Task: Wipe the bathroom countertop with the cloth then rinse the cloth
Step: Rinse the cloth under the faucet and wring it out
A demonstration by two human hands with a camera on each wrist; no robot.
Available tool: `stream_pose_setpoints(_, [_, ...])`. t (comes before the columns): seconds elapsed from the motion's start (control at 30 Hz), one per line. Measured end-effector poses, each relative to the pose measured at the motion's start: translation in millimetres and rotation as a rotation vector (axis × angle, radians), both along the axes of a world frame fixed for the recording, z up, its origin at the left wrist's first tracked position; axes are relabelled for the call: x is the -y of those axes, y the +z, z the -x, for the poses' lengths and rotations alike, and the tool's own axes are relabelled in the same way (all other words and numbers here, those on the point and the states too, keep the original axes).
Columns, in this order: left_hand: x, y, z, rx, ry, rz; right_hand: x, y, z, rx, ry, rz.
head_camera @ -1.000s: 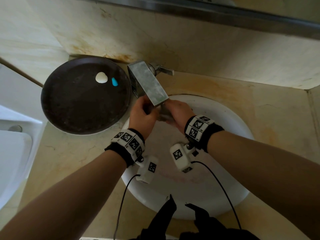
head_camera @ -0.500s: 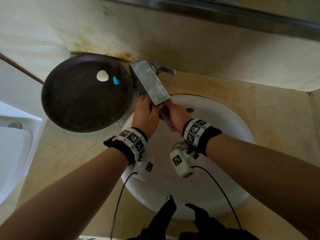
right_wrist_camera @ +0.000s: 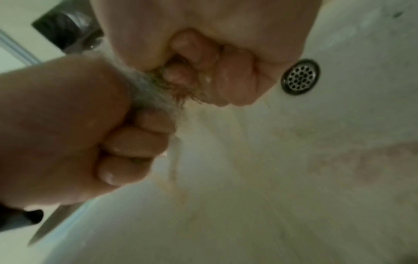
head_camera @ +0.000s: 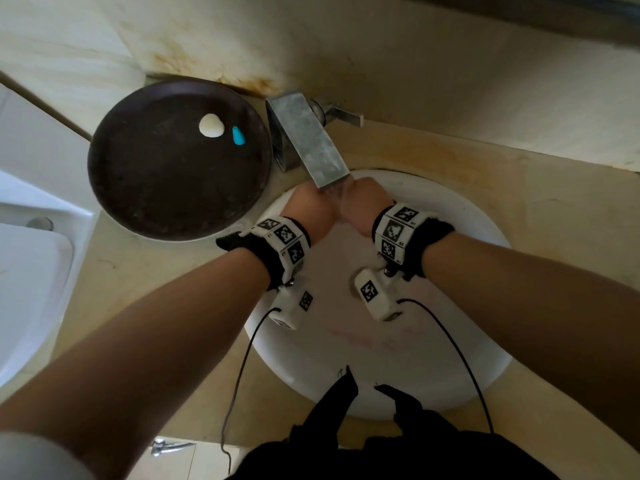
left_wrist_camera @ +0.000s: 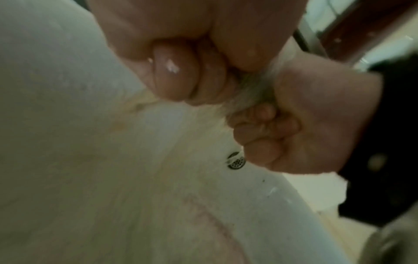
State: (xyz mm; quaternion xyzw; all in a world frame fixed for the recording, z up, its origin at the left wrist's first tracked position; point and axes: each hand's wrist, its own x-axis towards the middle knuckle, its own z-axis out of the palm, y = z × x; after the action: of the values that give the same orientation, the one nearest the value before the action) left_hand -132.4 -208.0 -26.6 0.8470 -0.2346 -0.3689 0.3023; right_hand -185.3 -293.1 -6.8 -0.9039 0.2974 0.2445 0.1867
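Observation:
Both hands are fists on a wet grey cloth (head_camera: 336,197) over the white sink (head_camera: 450,393), right under the end of the flat metal faucet spout (head_camera: 308,147). My left hand (head_camera: 308,209) grips the cloth's left end and my right hand (head_camera: 363,202) grips its right end. In the left wrist view the left hand's curled fingers (left_wrist_camera: 181,75) squeeze the twisted cloth (left_wrist_camera: 260,89). The right wrist view has my right hand (right_wrist_camera: 214,62) clenched on the cloth (right_wrist_camera: 149,89), with yellowish water running off it. Most of the cloth is hidden inside the fists.
A dark round tray (head_camera: 138,188) with a white soap piece (head_camera: 210,125) and a small blue item (head_camera: 238,136) sits on the beige countertop (head_camera: 519,209) left of the faucet. A white fixture (head_camera: 27,271) stands at far left. The overflow hole (right_wrist_camera: 299,76) is in the sink's wall.
Both fists have moved up and away from me, closer under the spout's end, and now sit tighter together on the cloth.

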Motion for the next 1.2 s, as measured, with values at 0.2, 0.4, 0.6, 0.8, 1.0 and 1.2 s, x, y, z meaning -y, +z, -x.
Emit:
stream_pose_setpoints(0.2, [-4.2,0.4,-5.3,-0.314,0.099,0.054,-0.5,-4.6,11.2,0.308,-0.010,-0.003])
stream_pose_setpoints(0.4, [-21.4,10.8,-6.6,-0.461,0.225,0.269,15.4,-15.6,30.9,0.305,-0.058,-0.331])
stream_pose_setpoints(0.6, [-35.8,12.5,-9.6,-0.098,-0.054,0.264,16.0,-15.1,34.9,0.122,0.035,-0.299])
stream_pose_setpoints(0.8, [-45.5,4.0,-12.6,0.286,-0.233,0.193,9.6,-9.5,21.8,0.080,-0.490,-0.918])
stream_pose_setpoints(1.0, [-28.7,7.3,-12.1,0.621,-0.549,-0.011,3.8,1.0,9.5,-0.001,-0.279,-0.681])
stream_pose_setpoints(1.2, [-20.0,12.3,-13.0,0.635,-0.565,-0.304,-13.7,-0.7,-0.6,0.031,0.231,-0.089])
